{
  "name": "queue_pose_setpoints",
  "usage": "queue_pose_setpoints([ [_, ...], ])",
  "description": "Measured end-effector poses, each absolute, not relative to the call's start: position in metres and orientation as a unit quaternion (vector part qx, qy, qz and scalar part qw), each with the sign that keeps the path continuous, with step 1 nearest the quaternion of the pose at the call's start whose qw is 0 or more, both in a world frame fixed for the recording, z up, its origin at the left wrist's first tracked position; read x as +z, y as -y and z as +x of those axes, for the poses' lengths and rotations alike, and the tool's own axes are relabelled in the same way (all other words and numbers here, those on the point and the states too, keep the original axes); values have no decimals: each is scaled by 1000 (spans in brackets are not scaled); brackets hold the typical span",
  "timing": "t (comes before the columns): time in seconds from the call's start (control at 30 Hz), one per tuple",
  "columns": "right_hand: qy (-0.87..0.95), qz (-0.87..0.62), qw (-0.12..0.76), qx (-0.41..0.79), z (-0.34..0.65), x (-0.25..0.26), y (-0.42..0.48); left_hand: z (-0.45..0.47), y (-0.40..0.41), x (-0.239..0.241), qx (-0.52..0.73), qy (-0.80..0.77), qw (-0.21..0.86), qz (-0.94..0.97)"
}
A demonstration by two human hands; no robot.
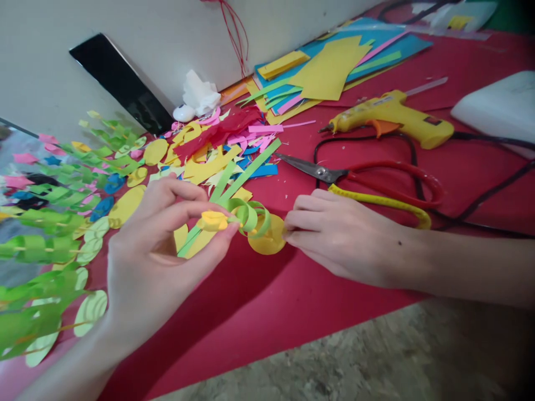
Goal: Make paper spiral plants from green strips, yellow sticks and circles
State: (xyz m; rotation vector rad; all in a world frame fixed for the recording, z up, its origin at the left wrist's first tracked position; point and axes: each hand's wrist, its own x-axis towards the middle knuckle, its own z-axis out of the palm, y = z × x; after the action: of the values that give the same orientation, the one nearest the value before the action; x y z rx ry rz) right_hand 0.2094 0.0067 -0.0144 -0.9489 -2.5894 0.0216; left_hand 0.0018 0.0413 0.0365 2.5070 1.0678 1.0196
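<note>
My left hand point(167, 239) is closed in a pinch on a paper flower, just below its folded yellow bud point(214, 220). A curled green paper strip point(251, 216) spirals from the bud towards the right. Behind the curl shows a round yellow paper disc point(267, 238). My right hand point(330, 231) is closed at the disc's right edge, its fingertips apparently gripping it; the exact contact is hidden. Beyond that hand lie open scissors point(324, 172) with red and yellow handles. Flat green paper strips point(251, 170) extend behind the left fingers.
Several green spiral paper flowers point(45, 250) on round bases crowd the left side. Coloured paper scraps point(209, 150) are heaped behind my hands. A yellow glue gun point(390, 118) with a black cord point(493, 186) lies at the right. Paper sheets point(330, 67) rest against the wall.
</note>
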Motion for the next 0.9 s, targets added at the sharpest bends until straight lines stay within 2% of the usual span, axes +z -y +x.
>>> queue_pose_setpoints([
  [0.53,920,-338,197,10,210,-15,-6,8,-44,44,296,-361,86,880],
  [0.9,923,-333,191,23,211,-14,-5,17,-49,48,253,-361,105,891],
])
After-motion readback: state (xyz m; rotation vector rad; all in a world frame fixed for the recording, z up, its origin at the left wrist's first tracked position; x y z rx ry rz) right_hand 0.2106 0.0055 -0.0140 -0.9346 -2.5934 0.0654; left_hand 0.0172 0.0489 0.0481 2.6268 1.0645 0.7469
